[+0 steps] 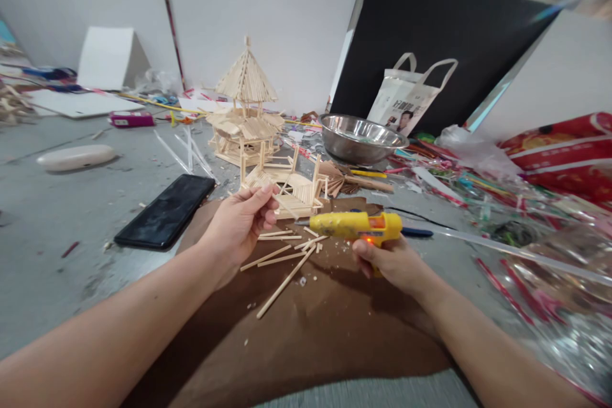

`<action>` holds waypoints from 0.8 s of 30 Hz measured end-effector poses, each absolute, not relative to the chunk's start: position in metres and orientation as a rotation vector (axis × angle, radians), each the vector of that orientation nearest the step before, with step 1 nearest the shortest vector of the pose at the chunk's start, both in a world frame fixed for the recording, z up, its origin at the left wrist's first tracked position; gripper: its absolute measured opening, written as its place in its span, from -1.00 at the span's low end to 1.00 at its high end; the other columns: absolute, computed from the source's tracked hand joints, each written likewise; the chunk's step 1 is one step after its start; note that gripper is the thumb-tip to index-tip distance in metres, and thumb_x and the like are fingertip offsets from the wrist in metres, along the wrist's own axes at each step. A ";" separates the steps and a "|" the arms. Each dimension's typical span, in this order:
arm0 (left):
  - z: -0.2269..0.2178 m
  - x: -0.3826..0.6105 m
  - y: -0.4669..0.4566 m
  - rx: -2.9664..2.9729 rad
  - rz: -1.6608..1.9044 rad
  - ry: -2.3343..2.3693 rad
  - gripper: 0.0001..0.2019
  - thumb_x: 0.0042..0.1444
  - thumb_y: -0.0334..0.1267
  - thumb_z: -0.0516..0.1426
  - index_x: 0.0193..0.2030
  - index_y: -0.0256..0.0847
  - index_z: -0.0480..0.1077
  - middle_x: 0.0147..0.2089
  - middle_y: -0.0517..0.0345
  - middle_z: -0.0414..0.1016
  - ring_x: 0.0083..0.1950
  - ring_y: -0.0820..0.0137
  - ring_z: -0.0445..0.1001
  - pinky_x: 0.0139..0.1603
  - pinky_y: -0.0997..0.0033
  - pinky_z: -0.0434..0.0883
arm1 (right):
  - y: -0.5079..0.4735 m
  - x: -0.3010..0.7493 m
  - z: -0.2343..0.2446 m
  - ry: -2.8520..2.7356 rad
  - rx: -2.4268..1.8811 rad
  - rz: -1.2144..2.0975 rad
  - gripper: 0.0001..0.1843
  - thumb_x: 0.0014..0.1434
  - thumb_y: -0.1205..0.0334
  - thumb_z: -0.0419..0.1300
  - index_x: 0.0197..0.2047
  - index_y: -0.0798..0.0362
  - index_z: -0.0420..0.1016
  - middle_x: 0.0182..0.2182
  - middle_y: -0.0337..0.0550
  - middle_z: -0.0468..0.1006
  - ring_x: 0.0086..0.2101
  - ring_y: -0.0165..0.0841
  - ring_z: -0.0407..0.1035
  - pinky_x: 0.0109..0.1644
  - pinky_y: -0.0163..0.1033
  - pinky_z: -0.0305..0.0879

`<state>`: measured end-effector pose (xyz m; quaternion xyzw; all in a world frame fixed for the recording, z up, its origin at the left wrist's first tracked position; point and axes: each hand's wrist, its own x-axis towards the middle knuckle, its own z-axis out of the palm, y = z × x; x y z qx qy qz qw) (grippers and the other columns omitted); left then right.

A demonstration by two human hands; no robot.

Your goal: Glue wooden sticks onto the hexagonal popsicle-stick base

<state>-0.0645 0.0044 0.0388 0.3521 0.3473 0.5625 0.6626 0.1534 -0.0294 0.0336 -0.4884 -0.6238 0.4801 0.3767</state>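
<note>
My left hand (248,220) pinches a thin wooden stick (285,205) that slants down toward the right. Wrapped round the handle of a yellow hot glue gun (342,224) is my right hand (382,256); the gun's nozzle points left, at or very near the stick's end. An orange light glows on the gun, and a clear glue stick (478,242) trails from its back. Just beyond my left hand stands a small wooden stick frame (303,194) with upright posts, partly hidden by my fingers. Several loose wooden sticks (287,284) lie below the hands on brown paper (306,344).
A black phone (165,211) lies left of the paper. Behind the frame rises a stick pagoda model (246,80). Farther right are a metal bowl (361,140), a white bag (401,99) and scattered strips and plastic. A white oblong case (76,157) rests at left.
</note>
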 end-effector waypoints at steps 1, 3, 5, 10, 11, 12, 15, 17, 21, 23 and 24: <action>0.039 -0.065 0.004 0.800 1.275 0.785 -0.88 -0.11 -0.30 0.11 -0.43 -0.32 0.32 -0.60 0.29 0.29 -0.67 0.70 0.23 -0.72 0.76 0.19 | -0.030 0.153 0.033 -1.630 -1.266 1.239 -0.68 -0.20 0.01 0.19 -0.63 0.07 0.22 -0.80 -0.38 0.17 -0.77 -0.58 0.05 -0.75 -0.42 0.01; 0.040 -0.064 0.004 0.822 1.274 0.787 -0.87 -0.12 -0.27 0.12 -0.43 -0.31 0.32 -0.60 0.29 0.29 -0.68 0.70 0.22 -0.72 0.75 0.16 | -0.030 0.152 0.033 -1.667 -1.293 1.249 -0.69 -0.21 0.03 0.20 -0.65 0.08 0.22 -0.80 -0.37 0.17 -0.77 -0.57 0.06 -0.75 -0.42 -0.01; 0.041 -0.064 0.003 0.867 1.261 0.814 -0.84 -0.14 -0.23 0.13 -0.45 -0.29 0.32 -0.60 0.30 0.29 -0.69 0.69 0.20 -0.73 0.72 0.12 | -0.029 0.155 0.034 -1.633 -1.300 1.239 -0.68 -0.23 0.03 0.21 -0.63 0.07 0.22 -0.79 -0.37 0.18 -0.76 -0.56 0.07 -0.75 -0.41 0.01; 0.039 -0.061 -0.004 1.350 1.211 1.128 -0.79 -0.15 -0.16 0.11 -0.62 -0.26 0.32 -0.72 0.31 0.23 -0.71 0.63 0.14 -0.68 0.62 0.08 | -0.026 0.166 0.042 -1.519 -1.228 1.190 -0.65 -0.17 -0.07 0.14 -0.60 0.06 0.22 -0.72 -0.33 0.25 -0.75 -0.56 0.12 -0.74 -0.40 0.09; 0.039 -0.060 -0.005 1.507 1.197 1.209 -0.79 -0.16 -0.16 0.11 -0.64 -0.25 0.33 -0.74 0.30 0.21 -0.70 0.62 0.13 -0.66 0.61 0.07 | -0.026 0.168 0.044 -1.512 -1.222 1.186 -0.64 -0.16 -0.08 0.12 -0.61 0.06 0.22 -0.71 -0.32 0.25 -0.75 -0.56 0.12 -0.74 -0.41 0.09; 0.038 -0.060 -0.007 1.660 1.186 1.273 -0.80 -0.16 -0.18 0.12 -0.65 -0.24 0.34 -0.75 0.30 0.20 -0.69 0.61 0.13 -0.65 0.61 0.05 | -0.027 0.169 0.045 -1.507 -1.221 1.188 -0.64 -0.15 -0.09 0.11 -0.61 0.06 0.22 -0.71 -0.32 0.25 -0.75 -0.56 0.13 -0.74 -0.41 0.09; 0.037 -0.061 -0.009 2.011 1.194 1.343 -0.85 -0.16 -0.24 0.11 -0.65 -0.20 0.37 -0.73 0.29 0.22 -0.65 0.59 0.12 -0.61 0.60 0.01 | -0.030 0.168 0.046 -1.499 -1.225 1.218 -0.61 -0.16 -0.11 0.11 -0.62 0.07 0.22 -0.71 -0.33 0.24 -0.75 -0.57 0.13 -0.74 -0.43 0.08; 0.035 -0.063 -0.008 2.163 1.220 1.328 -0.85 -0.15 -0.27 0.11 -0.66 -0.19 0.36 -0.71 0.28 0.24 -0.64 0.58 0.11 -0.59 0.60 0.00 | -0.032 0.166 0.045 -1.502 -1.213 1.244 -0.61 -0.17 -0.10 0.12 -0.63 0.08 0.22 -0.72 -0.34 0.24 -0.75 -0.58 0.14 -0.73 -0.44 0.08; 0.032 -0.064 -0.005 2.310 1.236 1.301 -0.90 -0.13 -0.29 0.10 -0.60 -0.15 0.38 -0.61 0.23 0.33 -0.57 0.54 0.19 -0.53 0.59 0.04 | -0.034 0.165 0.043 -1.481 -1.176 1.276 -0.66 -0.16 -0.04 0.15 -0.61 0.07 0.22 -0.71 -0.34 0.24 -0.73 -0.57 0.15 -0.72 -0.44 0.08; 0.031 -0.064 -0.005 2.356 1.221 1.280 -0.90 -0.12 -0.28 0.09 -0.57 -0.15 0.39 -0.57 0.20 0.36 -0.53 0.51 0.24 -0.50 0.59 0.07 | -0.035 0.165 0.042 -1.489 -1.168 1.279 -0.68 -0.14 -0.02 0.14 -0.61 0.07 0.23 -0.71 -0.33 0.24 -0.73 -0.56 0.15 -0.73 -0.43 0.08; 0.030 -0.064 -0.005 2.386 1.209 1.276 -0.90 -0.10 -0.27 0.08 -0.56 -0.15 0.39 -0.56 0.18 0.37 -0.51 0.50 0.26 -0.48 0.58 0.08 | -0.034 0.166 0.042 -1.497 -1.165 1.277 -0.68 -0.14 -0.02 0.14 -0.61 0.06 0.23 -0.71 -0.33 0.24 -0.73 -0.56 0.14 -0.73 -0.42 0.08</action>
